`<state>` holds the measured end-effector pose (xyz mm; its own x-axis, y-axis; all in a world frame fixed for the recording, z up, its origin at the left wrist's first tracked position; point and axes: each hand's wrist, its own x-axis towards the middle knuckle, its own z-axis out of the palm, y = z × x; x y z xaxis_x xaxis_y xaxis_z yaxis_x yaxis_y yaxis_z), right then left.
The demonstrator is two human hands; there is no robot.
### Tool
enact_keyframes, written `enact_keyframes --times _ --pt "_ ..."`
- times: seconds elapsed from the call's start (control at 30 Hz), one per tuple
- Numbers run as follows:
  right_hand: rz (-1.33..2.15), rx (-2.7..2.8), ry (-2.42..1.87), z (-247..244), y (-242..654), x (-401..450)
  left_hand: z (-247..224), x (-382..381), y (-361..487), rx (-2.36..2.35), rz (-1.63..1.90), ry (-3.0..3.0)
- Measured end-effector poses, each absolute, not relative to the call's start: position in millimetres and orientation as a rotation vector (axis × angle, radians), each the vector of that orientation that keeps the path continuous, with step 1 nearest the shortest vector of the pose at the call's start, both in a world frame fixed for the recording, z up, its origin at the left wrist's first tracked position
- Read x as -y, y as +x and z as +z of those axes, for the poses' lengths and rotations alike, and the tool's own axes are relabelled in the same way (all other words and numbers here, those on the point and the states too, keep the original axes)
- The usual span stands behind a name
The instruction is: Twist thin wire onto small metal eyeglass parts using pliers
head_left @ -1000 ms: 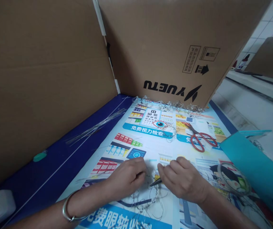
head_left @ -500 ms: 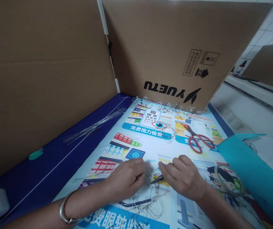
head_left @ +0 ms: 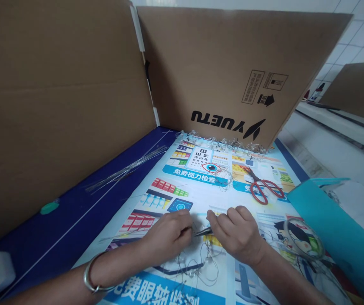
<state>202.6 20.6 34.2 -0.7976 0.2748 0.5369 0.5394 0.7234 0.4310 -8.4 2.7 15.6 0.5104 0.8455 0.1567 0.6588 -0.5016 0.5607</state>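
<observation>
In the head view my right hand (head_left: 237, 233) is wrapped round a pair of pliers (head_left: 203, 231), whose narrow dark jaws point left. The jaw tips reach close to my left hand (head_left: 170, 233). That hand is closed in a pinch; what sits between its fingers is hidden, though thin wire seems to be there. Just below both hands lies a tangle of thin bent wires (head_left: 212, 271) with small clear beads. A printed poster (head_left: 197, 201) is spread under them.
Red-handled scissors (head_left: 266, 189) rest beyond my right hand. A coil of wire (head_left: 307, 239) lies beside a teal box (head_left: 331, 228). Straight wires (head_left: 126, 167) lie at the left. Beaded wire pieces (head_left: 229, 145) line the base of a cardboard wall (head_left: 226, 63); another cardboard panel (head_left: 57, 84) stands left.
My right hand has moved slightly left, bringing the pliers' tips up and closer to my left hand. The left hand stays nearly where it was. The camera view has shifted a little.
</observation>
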Motion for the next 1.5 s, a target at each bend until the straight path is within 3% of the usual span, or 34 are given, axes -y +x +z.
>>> enact_keyframes --times 0.87,1.27,1.5 --pt "-0.968 2.458 -0.664 28 204 -24 13 -6 -9 -1.260 0.556 2.314" --pt "-0.888 2.502 -0.691 26 202 -24 13 -6 -8 -1.240 0.582 2.322" --pt "-0.666 2.541 -0.819 22 200 -25 14 -5 -9 -1.229 0.576 2.313"
